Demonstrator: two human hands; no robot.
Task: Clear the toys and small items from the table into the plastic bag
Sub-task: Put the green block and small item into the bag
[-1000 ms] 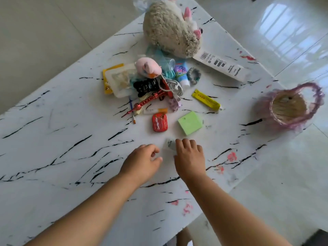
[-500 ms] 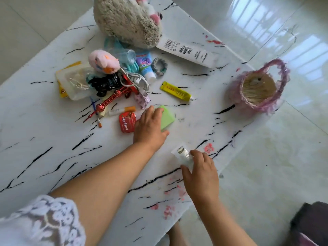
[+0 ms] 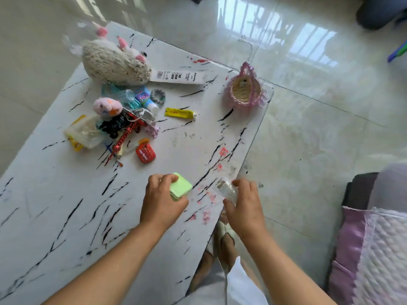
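Observation:
My left hand (image 3: 161,200) grips a small green box (image 3: 181,187) lifted near the table's front edge. My right hand (image 3: 245,203) holds a small clear plastic bag (image 3: 226,189) with something little inside, over the table's right edge. On the white marbled table (image 3: 55,205) lies a heap of small things: a red tin (image 3: 145,153), a yellow tube (image 3: 179,112), a pink plush (image 3: 107,106), a black and red toy (image 3: 123,127), a blue tube (image 3: 145,99), a clear pouch (image 3: 84,133). A grey plush hedgehog (image 3: 114,62) sits at the far end.
A small pink-trimmed wicker basket (image 3: 246,89) stands at the table's right corner. A long white label (image 3: 178,77) lies beside the hedgehog. To the right is glossy tiled floor (image 3: 319,133), and a pink quilted cushion (image 3: 374,256) lies at lower right. My foot (image 3: 222,243) shows under the table edge.
My left hand has picked up the green box and pulled it back toward the front edge. My right hand has lifted the clear bag up off the table. The view swung right.

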